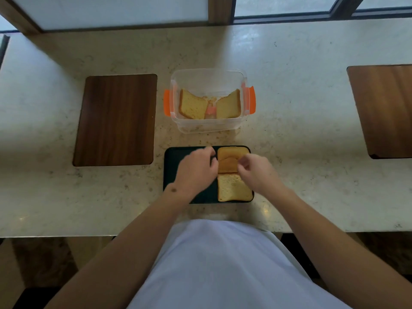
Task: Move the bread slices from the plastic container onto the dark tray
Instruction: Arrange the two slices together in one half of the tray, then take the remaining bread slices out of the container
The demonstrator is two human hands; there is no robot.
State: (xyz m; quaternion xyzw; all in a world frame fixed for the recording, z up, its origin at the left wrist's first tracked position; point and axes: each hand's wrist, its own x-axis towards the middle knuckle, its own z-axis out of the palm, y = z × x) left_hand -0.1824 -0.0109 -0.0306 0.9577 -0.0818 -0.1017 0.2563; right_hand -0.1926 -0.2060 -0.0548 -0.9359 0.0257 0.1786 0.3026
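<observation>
The dark tray [176,159] lies near the counter's front edge. One bread slice [233,189] rests flat in its near right corner. Another slice [233,150] lies at the far right, and a third slice [227,165] sits partly on top of it. My left hand [196,169] pinches that third slice's left edge and my right hand [256,172] pinches its right edge. Behind the tray stands the clear plastic container [207,73] with orange clips. Two slices stay inside, one leaning on the left wall [192,106] and one on the right wall [229,105].
A dark wooden board [116,119] is set into the pale stone counter [301,130] left of the container, and another board [385,110] is at the far right. Window frames run along the back. The tray's left half is bare.
</observation>
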